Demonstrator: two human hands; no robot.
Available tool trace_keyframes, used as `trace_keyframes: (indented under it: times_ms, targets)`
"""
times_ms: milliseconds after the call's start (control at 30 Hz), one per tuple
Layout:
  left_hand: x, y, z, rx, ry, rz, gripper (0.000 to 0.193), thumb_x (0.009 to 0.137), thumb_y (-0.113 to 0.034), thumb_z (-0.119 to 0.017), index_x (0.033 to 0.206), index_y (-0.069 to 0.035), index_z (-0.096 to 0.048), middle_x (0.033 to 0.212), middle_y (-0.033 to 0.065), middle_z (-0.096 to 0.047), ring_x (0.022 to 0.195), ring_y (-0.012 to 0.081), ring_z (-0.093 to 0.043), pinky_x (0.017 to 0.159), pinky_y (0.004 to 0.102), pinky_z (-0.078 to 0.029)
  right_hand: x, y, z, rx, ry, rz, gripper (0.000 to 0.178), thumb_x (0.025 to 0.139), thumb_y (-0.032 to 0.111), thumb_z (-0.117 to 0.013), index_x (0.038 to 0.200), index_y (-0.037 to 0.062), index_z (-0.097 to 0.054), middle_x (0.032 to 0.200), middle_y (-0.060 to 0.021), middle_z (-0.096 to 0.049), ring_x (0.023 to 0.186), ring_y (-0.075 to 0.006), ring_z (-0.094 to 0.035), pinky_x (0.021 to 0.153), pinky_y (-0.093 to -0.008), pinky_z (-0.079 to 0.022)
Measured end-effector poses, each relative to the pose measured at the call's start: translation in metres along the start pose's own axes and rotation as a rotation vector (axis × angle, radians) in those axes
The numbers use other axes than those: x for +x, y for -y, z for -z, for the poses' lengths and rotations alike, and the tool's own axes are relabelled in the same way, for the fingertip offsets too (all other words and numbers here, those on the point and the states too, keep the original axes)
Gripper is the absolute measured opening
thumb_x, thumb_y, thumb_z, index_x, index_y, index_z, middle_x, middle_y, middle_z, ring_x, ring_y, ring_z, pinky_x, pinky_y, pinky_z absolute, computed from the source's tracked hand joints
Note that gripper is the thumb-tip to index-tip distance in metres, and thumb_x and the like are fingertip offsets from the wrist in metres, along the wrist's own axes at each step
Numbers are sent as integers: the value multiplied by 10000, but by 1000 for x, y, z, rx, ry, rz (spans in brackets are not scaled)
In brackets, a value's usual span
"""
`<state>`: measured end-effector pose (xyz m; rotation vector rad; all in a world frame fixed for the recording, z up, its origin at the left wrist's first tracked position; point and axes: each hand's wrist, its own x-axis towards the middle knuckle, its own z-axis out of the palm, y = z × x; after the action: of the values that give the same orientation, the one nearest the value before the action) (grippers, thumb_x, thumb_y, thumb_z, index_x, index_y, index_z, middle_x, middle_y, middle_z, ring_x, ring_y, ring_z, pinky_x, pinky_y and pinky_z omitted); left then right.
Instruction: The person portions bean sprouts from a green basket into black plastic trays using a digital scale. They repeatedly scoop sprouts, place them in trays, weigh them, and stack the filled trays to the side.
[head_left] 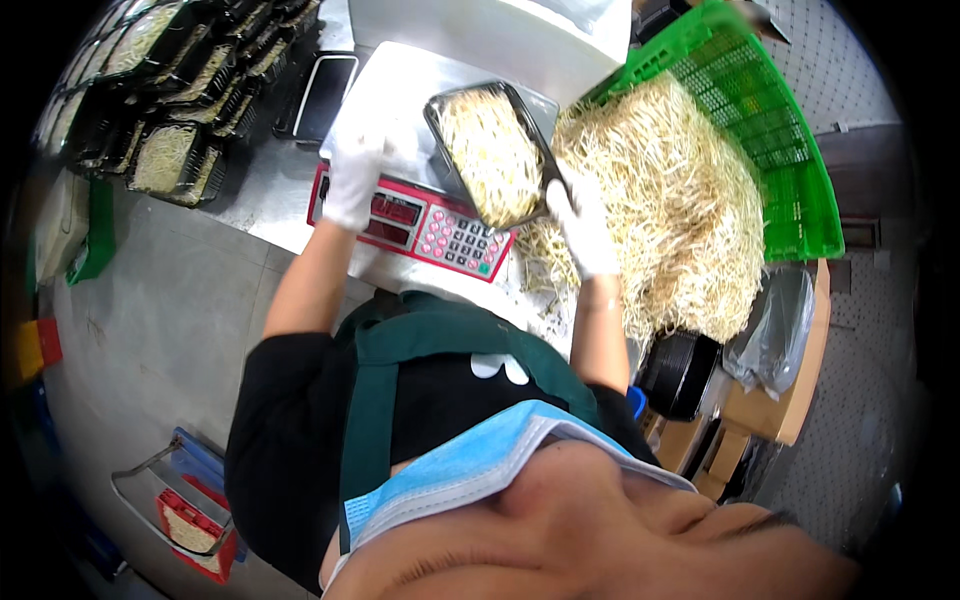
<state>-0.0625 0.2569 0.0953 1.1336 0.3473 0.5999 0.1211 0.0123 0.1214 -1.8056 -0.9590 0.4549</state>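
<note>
In a white glove, my right hand [586, 225] grips the lower right edge of a black plastic tray [550, 168], thumb at the rim. Pale bean sprouts [488, 150] fill the tray, which is slightly tilted over the silver pan [405, 90] of a red digital scale [455, 240]. Whether it touches the pan, I cannot tell. My left hand [355, 185], also gloved in white, is over the left side of the scale. Its fingers blend into the bright pan, so their pose is unclear. A big heap of loose bean sprouts [675, 210] lies right of the scale.
Stacked packs of sprouts [165, 155] stand at the far left, beside a phone [325, 97]. A white box [490, 35] rises behind the scale. The green crate [790, 160] borders the heap. Black empty trays [680, 375] and a clear plastic bag [775, 330] are at the near right.
</note>
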Motion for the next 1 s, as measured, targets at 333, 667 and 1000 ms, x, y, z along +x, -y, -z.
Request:
trace_keyframes:
  times_ms: [333,667,1000]
  targets:
    - [-66,-72,40,-29,-299,117,274,855,-181,-622,1006,47,-646,869,80,-667,682,120,-624,627,235,-508,-53,56,-5,25,206,-47,513,926,49,-536,1403,2,-353,1361,-116,-469,1046,-160,-582,920,-290,-450]
    - [-102,-138,275,62,-876,-306,329,840,-280,-686,633,-44,-588,515,63,-541,421,158,-500,441,259,-405,-166,-83,182,-1289,-860,-760,548,913,375,-544,1304,-1,-468,1256,-199,-556,1079,-361,-580,886,-399,-494]
    - [-36,-45,107,300,-504,-286,352,906,-327,-623,692,-55,-562,586,25,-549,480,102,-475,491,261,-403,-297,-123,193,-996,-682,-725,407,977,361,-425,1135,43,-624,1084,-202,-641,1004,-363,-610,853,-391,-494]
